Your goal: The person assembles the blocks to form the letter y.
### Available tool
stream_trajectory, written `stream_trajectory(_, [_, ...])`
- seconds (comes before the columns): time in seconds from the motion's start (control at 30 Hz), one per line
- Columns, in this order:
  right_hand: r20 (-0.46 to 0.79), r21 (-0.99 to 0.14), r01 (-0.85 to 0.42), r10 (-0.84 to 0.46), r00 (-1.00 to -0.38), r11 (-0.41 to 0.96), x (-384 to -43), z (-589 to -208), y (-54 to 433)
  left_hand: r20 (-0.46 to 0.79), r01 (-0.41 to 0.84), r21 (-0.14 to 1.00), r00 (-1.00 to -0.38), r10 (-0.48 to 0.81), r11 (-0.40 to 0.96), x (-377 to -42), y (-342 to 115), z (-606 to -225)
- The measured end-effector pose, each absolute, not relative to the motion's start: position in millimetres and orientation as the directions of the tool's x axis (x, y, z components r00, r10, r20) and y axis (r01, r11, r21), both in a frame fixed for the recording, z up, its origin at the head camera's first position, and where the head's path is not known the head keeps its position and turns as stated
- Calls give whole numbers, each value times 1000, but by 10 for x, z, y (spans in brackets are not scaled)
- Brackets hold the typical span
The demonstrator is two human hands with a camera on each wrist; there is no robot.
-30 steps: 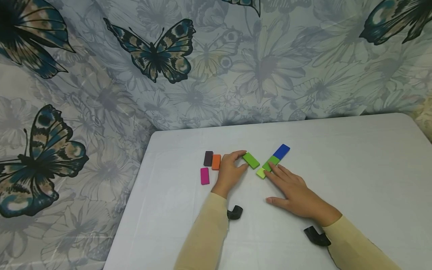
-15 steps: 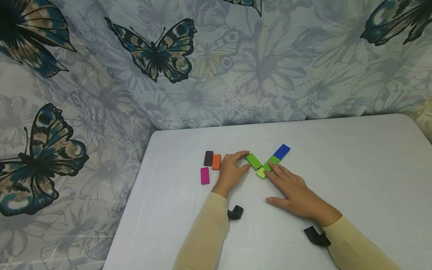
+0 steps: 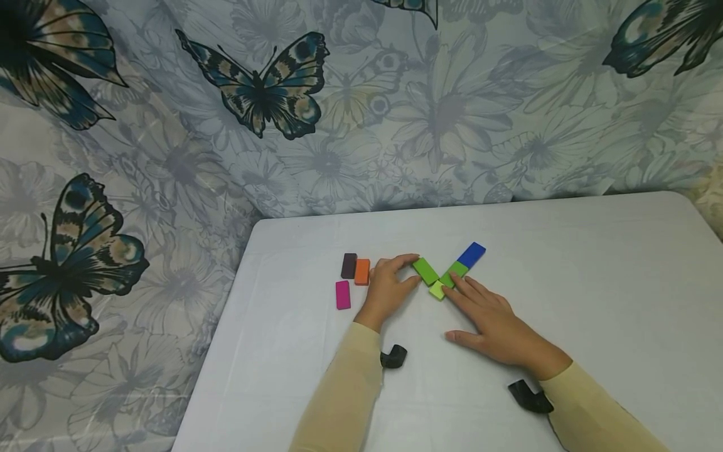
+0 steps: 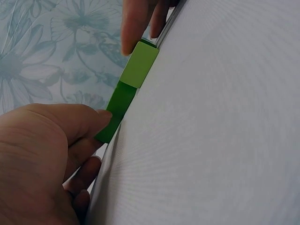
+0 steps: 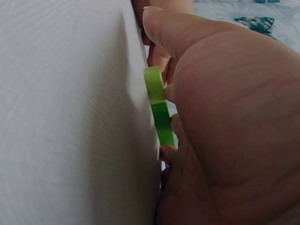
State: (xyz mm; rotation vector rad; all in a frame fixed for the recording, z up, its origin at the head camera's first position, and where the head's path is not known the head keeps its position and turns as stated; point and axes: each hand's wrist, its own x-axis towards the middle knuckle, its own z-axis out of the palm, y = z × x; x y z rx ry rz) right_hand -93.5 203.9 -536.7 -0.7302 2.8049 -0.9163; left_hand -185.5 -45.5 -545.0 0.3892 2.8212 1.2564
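Observation:
In the head view my left hand (image 3: 386, 290) pinches a green block (image 3: 426, 270) between thumb and fingertips. The block's lower end meets a smaller light green block (image 3: 437, 290) at a corner. Another green block (image 3: 454, 273) and a blue block (image 3: 471, 255) continue from that one in a slanted row, so the blocks form a V. My right hand (image 3: 497, 323) lies flat with straight fingers, fingertips touching the light green block and the right-hand green block. The left wrist view shows the thumb on the pinched green block (image 4: 121, 105), against the light green block (image 4: 139, 64).
Left of my left hand lie a dark block (image 3: 349, 265), an orange block (image 3: 362, 272) beside it and a magenta block (image 3: 342, 294) below. All rest on the white table (image 3: 271, 351). A butterfly-patterned cloth (image 3: 350, 157) hangs behind the table's far edge.
My left hand has slid the green block slightly right and down until it meets the light green block and the row. My right hand has stayed in place.

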Motion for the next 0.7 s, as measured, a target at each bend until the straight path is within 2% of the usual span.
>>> stream_trajectory(0.7, [25,-580,-393,-466,-884,714,-953,-5380,2033,60,203,743,-969,238,638,-1863,-464,-5463])
